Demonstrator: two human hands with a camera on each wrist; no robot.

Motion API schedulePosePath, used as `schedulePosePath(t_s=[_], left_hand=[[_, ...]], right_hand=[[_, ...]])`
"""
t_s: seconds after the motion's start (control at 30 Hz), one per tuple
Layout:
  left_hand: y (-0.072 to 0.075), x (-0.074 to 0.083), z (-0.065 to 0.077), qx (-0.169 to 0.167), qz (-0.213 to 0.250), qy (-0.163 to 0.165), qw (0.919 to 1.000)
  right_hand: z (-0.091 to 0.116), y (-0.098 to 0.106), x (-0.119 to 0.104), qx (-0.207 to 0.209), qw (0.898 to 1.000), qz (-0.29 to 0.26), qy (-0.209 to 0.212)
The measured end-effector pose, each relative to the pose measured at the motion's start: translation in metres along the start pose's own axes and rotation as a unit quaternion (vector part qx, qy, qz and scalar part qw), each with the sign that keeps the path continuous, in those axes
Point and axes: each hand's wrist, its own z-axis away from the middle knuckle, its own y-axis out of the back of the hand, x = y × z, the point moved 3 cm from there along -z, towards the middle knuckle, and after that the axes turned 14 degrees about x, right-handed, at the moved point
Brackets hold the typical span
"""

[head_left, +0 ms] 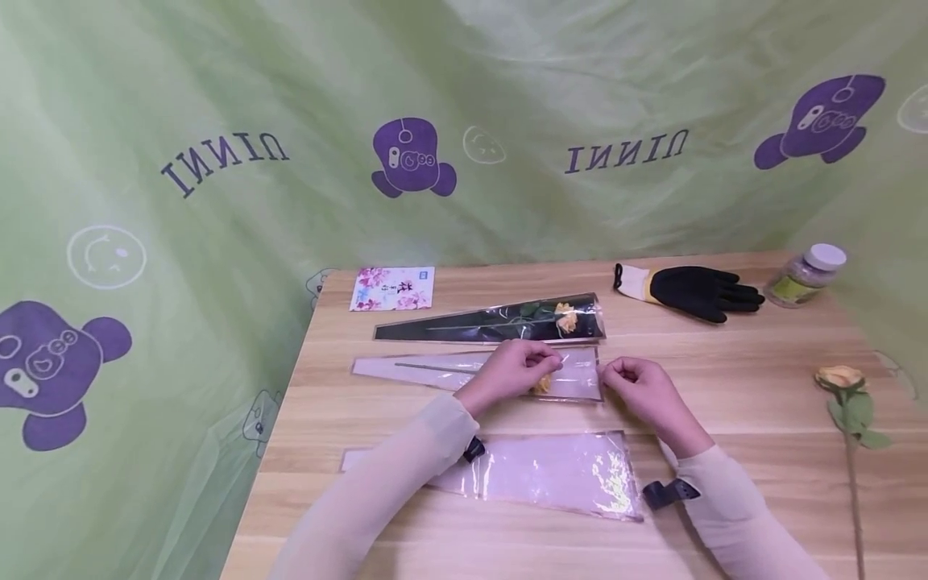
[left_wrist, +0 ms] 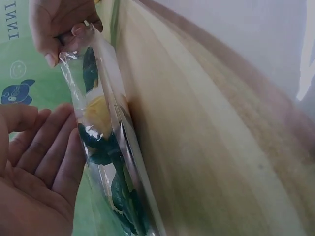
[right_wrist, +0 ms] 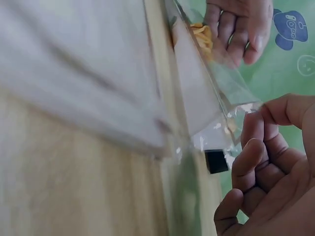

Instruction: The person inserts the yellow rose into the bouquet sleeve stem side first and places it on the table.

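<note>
A clear, white-backed flower sleeve (head_left: 582, 366) lies between my hands, with a yellow artificial rose (head_left: 541, 385) inside it. The stem runs left toward the sleeve's narrow end. At the wide right end, my right hand (head_left: 648, 395) pinches the clear film's edge between thumb and fingers, as the right wrist view shows. My left hand (head_left: 516, 366) is over the sleeve beside the bloom. In the left wrist view its fingers (left_wrist: 61, 164) are extended along the film and grip nothing. The leaves (left_wrist: 101, 152) show green through the film.
Behind lies a black-backed sleeve (head_left: 478, 324) holding another yellow rose. An empty-looking white sleeve (head_left: 558, 471) is in front. A loose rose (head_left: 841, 377) lies at right. At the back are a floral card (head_left: 392, 288), a black glove (head_left: 699, 292) and a white-capped jar (head_left: 801, 278).
</note>
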Motion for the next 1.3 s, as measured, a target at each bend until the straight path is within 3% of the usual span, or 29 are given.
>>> schedulePosePath(t_s=[0.2,0.4,0.53,0.6,0.67,0.73,0.8,0.87,0.97,1.03,1.1,1.3], left_hand=[[0.001,0.001,0.003,0.006,0.011,-0.029,0.9995],[0.0,0.001,0.006,0.007,0.009,-0.038,0.9992],[0.003,0.006,0.02,-0.01,-0.03,-0.062,0.9976],[0.009,0.011,0.037,-0.034,-0.078,-0.09,0.9923],[0.017,0.017,0.062,-0.066,-0.145,-0.128,0.9789],[0.027,0.023,0.093,-0.095,-0.208,-0.162,0.9598],[0.036,0.028,0.124,-0.12,-0.256,-0.188,0.9406],[0.041,0.033,0.152,-0.131,-0.287,-0.198,0.9279],[0.04,0.029,0.176,-0.147,-0.306,-0.196,0.92],[0.037,0.021,0.179,-0.154,-0.315,-0.189,0.917],[0.034,0.012,0.174,-0.16,-0.324,-0.179,0.915],[0.034,-0.001,0.156,-0.154,-0.327,-0.164,0.9177]], right_hand=[[0.001,0.004,0.007,0.017,1.0,0.007,0.009],[0.003,0.008,0.009,0.023,1.0,0.016,0.012],[0.018,0.014,0.01,0.036,0.998,0.046,0.037],[0.034,0.017,0.008,0.04,0.994,0.07,0.076],[0.056,0.02,0.003,0.033,0.986,0.091,0.136],[0.082,0.022,-0.004,0.013,0.97,0.126,0.208],[0.106,0.022,-0.009,-0.016,0.948,0.159,0.277],[0.125,0.019,-0.011,-0.074,0.934,0.192,0.292],[0.14,0.013,-0.008,-0.124,0.921,0.221,0.295],[0.141,0.008,-0.006,-0.133,0.923,0.232,0.277],[0.136,0.004,-0.005,-0.108,0.924,0.232,0.285],[0.113,-0.004,-0.004,-0.098,0.93,0.229,0.27]])
